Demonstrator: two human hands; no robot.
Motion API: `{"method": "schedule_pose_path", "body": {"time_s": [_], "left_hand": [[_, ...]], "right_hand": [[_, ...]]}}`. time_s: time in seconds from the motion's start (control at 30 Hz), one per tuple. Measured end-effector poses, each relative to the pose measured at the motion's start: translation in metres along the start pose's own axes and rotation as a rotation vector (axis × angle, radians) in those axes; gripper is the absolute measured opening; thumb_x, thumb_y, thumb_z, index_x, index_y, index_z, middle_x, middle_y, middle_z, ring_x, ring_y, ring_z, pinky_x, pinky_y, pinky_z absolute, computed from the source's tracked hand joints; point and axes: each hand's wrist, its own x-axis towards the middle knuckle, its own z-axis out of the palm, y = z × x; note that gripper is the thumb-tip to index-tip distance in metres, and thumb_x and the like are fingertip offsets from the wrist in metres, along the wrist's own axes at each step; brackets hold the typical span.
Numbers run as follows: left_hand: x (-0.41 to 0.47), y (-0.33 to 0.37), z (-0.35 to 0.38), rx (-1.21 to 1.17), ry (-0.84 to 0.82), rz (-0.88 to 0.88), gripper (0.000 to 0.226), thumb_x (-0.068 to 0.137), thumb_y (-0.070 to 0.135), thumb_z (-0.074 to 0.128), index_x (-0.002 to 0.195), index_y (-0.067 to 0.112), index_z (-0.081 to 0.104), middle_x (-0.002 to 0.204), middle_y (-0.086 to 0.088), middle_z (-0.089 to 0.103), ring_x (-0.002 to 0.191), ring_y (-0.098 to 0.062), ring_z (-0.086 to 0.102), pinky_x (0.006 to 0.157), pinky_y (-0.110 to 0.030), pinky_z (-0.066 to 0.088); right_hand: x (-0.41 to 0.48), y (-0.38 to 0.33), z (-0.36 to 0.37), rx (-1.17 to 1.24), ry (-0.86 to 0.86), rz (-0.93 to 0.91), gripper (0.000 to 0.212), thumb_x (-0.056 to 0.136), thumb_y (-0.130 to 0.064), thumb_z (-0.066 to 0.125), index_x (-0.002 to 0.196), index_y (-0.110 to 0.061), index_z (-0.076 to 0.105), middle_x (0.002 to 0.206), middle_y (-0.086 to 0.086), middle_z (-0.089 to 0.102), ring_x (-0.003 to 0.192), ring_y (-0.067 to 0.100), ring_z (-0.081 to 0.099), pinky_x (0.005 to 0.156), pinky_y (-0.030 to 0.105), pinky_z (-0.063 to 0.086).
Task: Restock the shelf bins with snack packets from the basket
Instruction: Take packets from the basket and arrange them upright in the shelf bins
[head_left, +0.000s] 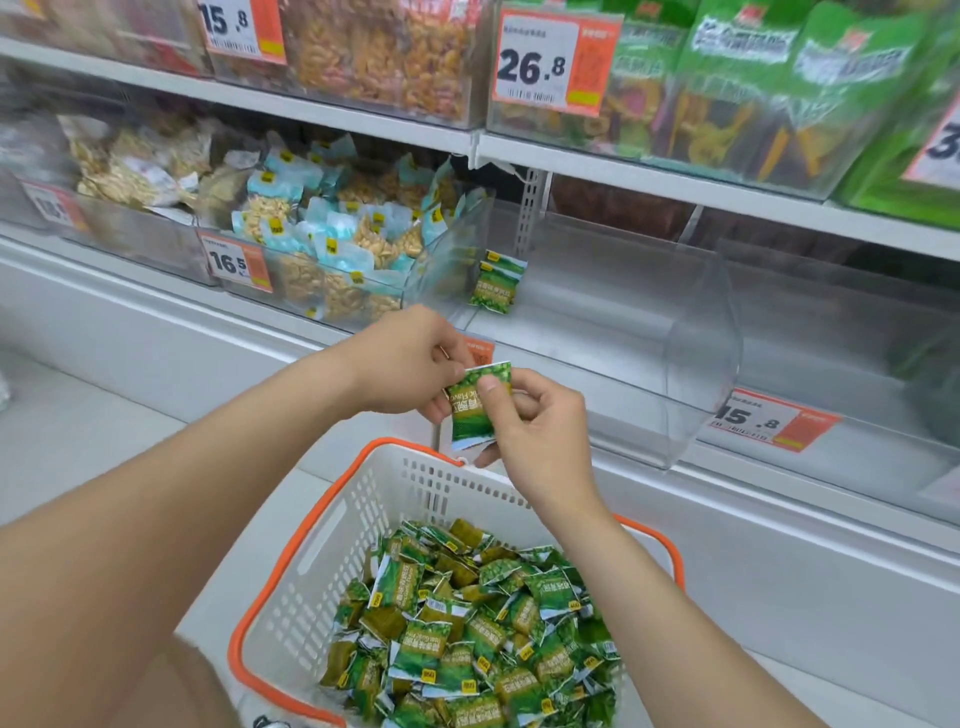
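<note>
Both hands on one small green foil snack packet (467, 423), held above the white slotted plastic basket with orange rim (291, 561), in front of the clear plastic shelf bin (696, 374). Left hand (405, 358) grip: fingertips pinching the packet's top corner. Right hand (540, 436) grip: thumb and fingers pinching its middle. Bin holds two matching green packets (496, 283). Risks, my read: light pinch on slick foil, so packet can slip at handover and miss the basket; bin's tall front lip can catch a low toss; pale blue nut packets (337, 228) in the adjacent bin invite a misfile
</note>
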Motion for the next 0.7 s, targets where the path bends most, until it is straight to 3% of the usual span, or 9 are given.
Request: {"method": "schedule_pose_path", "body": {"time_s": [0.1,0.17,0.27,0.37,0.47,0.53,0.6,0.7], "left_hand": [[0.003,0.01,-0.007,-0.071,0.099,0.036,0.02,0.106,0.007,0.052,0.098,0.008,0.07,0.074,-0.016,0.075,0.065,-0.022,0.076,0.064,-0.032,0.064],[0.007,0.016,-0.011,-0.167,0.192,0.046,0.022,0.104,0.004,0.051,0.093,0.007,0.069,0.075,-0.016,0.076,0.066,-0.023,0.077,0.072,-0.04,0.066],[0.016,0.021,-0.017,-0.318,0.249,0.01,0.019,0.101,0.007,0.05,0.094,0.006,0.068,0.075,-0.017,0.076,0.067,-0.028,0.078,0.075,-0.048,0.065],[0.029,0.015,-0.023,0.062,0.375,0.117,0.02,0.097,0.017,0.055,0.087,0.016,0.072,0.076,-0.005,0.076,0.065,-0.02,0.074,0.07,-0.042,0.064],[0.041,0.006,-0.025,0.451,0.434,0.21,0.02,0.093,0.017,0.053,0.096,0.024,0.072,0.097,-0.001,0.07,0.091,-0.026,0.068,0.08,-0.045,0.059],[0.05,0.004,-0.026,0.577,0.341,0.283,0.029,0.09,0.012,0.053,0.109,0.024,0.072,0.109,-0.003,0.067,0.108,-0.03,0.06,0.093,-0.044,0.05],[0.056,0.005,-0.024,0.709,0.224,0.333,0.034,0.088,0.011,0.056,0.113,0.029,0.071,0.109,0.002,0.068,0.114,-0.027,0.054,0.092,-0.04,0.036],[0.063,-0.001,-0.02,0.817,0.079,0.372,0.021,0.082,0.014,0.055,0.091,0.025,0.07,0.085,0.001,0.065,0.095,-0.03,0.055,0.081,-0.038,0.031]], "right_hand": [[0.007,-0.021,0.002,0.065,0.108,-0.024,0.02,0.097,-0.024,0.073,0.111,-0.012,0.067,0.075,0.008,0.077,0.051,0.028,0.07,0.043,0.029,0.048],[0.014,-0.033,0.005,0.134,0.154,-0.048,0.028,0.088,-0.021,0.082,0.111,-0.013,0.069,0.08,0.007,0.078,0.059,0.022,0.073,0.051,0.028,0.052],[0.031,-0.041,0.008,0.168,0.255,-0.103,0.028,0.088,-0.014,0.082,0.112,-0.01,0.069,0.086,0.005,0.079,0.068,0.012,0.073,0.061,0.028,0.056],[0.06,-0.043,0.003,-0.025,0.345,-0.156,0.011,0.093,-0.027,0.068,0.102,-0.024,0.071,0.084,-0.003,0.076,0.07,0.018,0.074,0.068,0.047,0.062],[0.103,-0.039,-0.009,-0.318,0.315,-0.124,0.013,0.091,-0.03,0.059,0.095,-0.025,0.07,0.076,-0.001,0.073,0.07,0.027,0.071,0.071,0.05,0.06],[0.135,-0.031,-0.016,-0.571,0.249,-0.06,0.016,0.089,-0.029,0.059,0.095,-0.02,0.071,0.083,0.005,0.074,0.084,0.035,0.069,0.081,0.047,0.058],[0.166,-0.021,-0.02,-0.669,0.186,0.055,0.024,0.086,-0.031,0.065,0.103,-0.017,0.073,0.098,0.011,0.074,0.096,0.04,0.069,0.087,0.049,0.058],[0.203,-0.012,-0.016,-0.748,0.118,0.239,0.042,0.079,-0.029,0.082,0.109,-0.004,0.066,0.109,0.015,0.066,0.098,0.039,0.069,0.083,0.051,0.061]]}}
